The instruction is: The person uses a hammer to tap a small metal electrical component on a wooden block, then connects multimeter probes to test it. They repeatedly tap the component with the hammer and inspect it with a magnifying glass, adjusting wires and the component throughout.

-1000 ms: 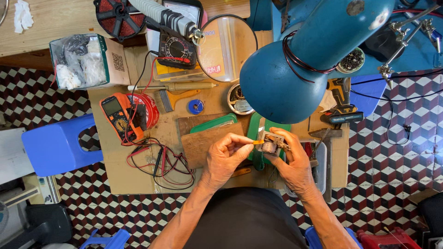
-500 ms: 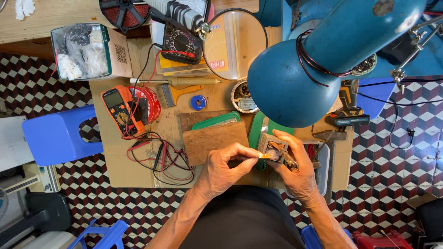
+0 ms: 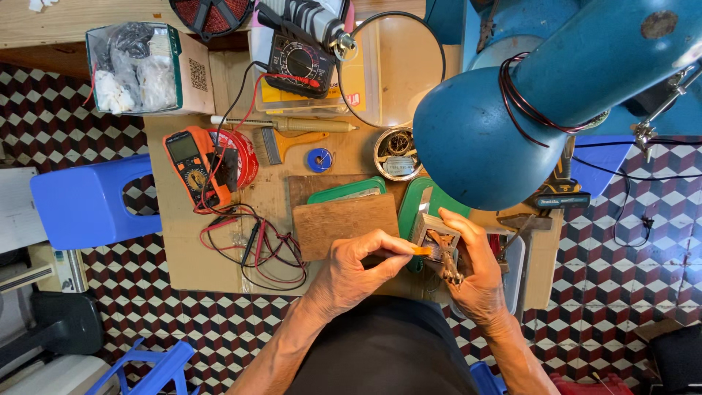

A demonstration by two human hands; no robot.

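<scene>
1. Far to the left of the left hand, a blue plastic stool [image 3: 88, 207] stands on the checkered floor [image 3: 131, 322] beside the bench [image 3: 183, 256].
2. Up and to the left of that hand, an orange multimeter [image 3: 191, 167] lies on the bench, touching a red tape roll [image 3: 241, 157]; its red and black test leads [image 3: 256, 241] trail in loops just to the left of the hand.
3. Just above the left hand lies a brown wooden board [image 3: 344, 223], partly over a green tray [image 3: 351, 192].
4. The left hand [image 3: 351, 274] is closed, thumb and fingers pinched on a slim tool with an orange tip [image 3: 420, 251]; the tip points right and touches the part in the other hand.
5. The right hand [image 3: 479, 281] is curled round a small square metal-framed part [image 3: 437, 238], fingers along its right side and thumb below, holding it up above the near edge of the bench, between the two hands.
6. Further above the hands sit a small blue spool [image 3: 319, 159], a round tin of wire scraps [image 3: 397, 152] and a large round magnifier [image 3: 398, 66].
7. Above the right hand hangs a blue lamp shade [image 3: 482, 139], covering part of the bench.
8. To the upper right of the right hand, a dark tool with a yellow handle [image 3: 561, 186] lies near the bench edge.
</scene>
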